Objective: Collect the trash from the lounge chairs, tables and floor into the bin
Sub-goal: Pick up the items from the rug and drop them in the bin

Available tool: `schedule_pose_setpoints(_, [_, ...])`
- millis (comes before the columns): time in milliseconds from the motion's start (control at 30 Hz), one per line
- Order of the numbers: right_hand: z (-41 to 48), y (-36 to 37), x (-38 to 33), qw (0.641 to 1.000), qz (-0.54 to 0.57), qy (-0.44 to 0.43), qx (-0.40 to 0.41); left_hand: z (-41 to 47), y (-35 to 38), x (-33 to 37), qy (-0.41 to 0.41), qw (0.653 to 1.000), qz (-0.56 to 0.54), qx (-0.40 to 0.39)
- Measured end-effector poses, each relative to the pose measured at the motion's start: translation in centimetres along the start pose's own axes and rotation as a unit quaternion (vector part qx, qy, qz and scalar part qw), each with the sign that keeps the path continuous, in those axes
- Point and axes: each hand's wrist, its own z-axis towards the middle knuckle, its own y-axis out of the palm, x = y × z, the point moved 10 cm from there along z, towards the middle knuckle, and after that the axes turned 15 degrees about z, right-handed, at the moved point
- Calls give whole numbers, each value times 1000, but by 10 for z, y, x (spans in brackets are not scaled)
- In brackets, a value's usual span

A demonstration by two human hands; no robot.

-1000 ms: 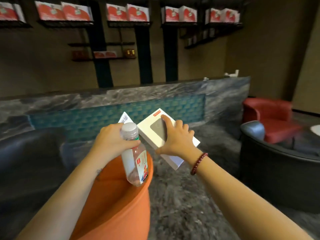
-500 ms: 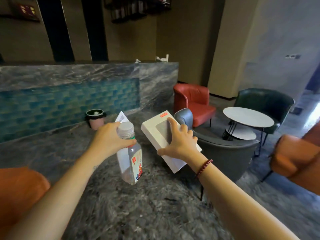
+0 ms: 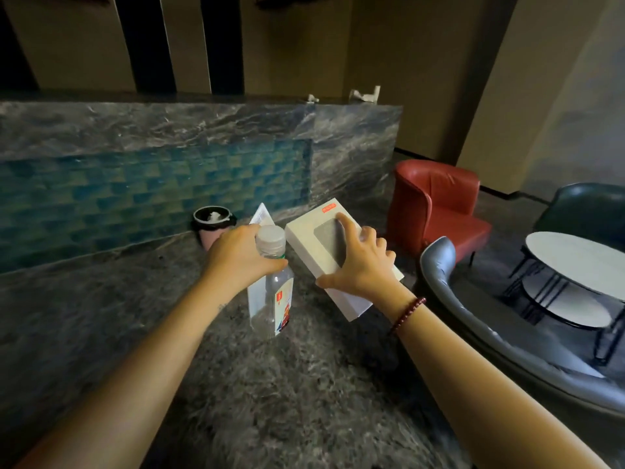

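My left hand (image 3: 240,257) grips the neck of a clear plastic water bottle (image 3: 277,292) with a white cap, and pinches a white paper packet (image 3: 261,216) behind it. My right hand (image 3: 362,265) lies spread over a white flat box (image 3: 304,231) with a grey window and an orange label, holding it tilted in the air. Beyond my hands a small pink bin (image 3: 212,228) with a black rim stands on the floor against the counter, with white trash inside it.
A marble bar counter (image 3: 203,130) with a teal tiled panel runs across the back. To the right stand a red armchair (image 3: 436,201), a grey armchair (image 3: 473,333), a dark green chair (image 3: 588,204) and round white tables (image 3: 575,258). Dark marble floor (image 3: 270,401) lies underfoot.
The view has swung right, away from the orange chair. The pink bin has come into sight and is now nearer. Both hands keep the same hold on the bottle and box.
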Motion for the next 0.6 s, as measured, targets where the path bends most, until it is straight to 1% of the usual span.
schedule_pose_setpoints(167, [132, 71, 22, 1000, 5, 8, -25, 123, 48, -69, -24, 1000, 13, -13])
schedule_pose_setpoints(300, [263, 141, 24, 998, 34, -23, -54, 229, 83, -140, -59, 998, 27, -11])
schedule_pose_setpoints(400, [368, 190, 8, 994, 50, -45, -89, 308, 91, -193, -106, 994, 29, -8])
schedule_pose_setpoints(500, [464, 234, -19, 991, 40, -66, -110, 384, 82, -244, -137, 989, 56, 3])
schedule_pose_setpoints(600, [546, 292, -49, 985, 44, -92, -139, 447, 74, -309, -181, 982, 55, 20])
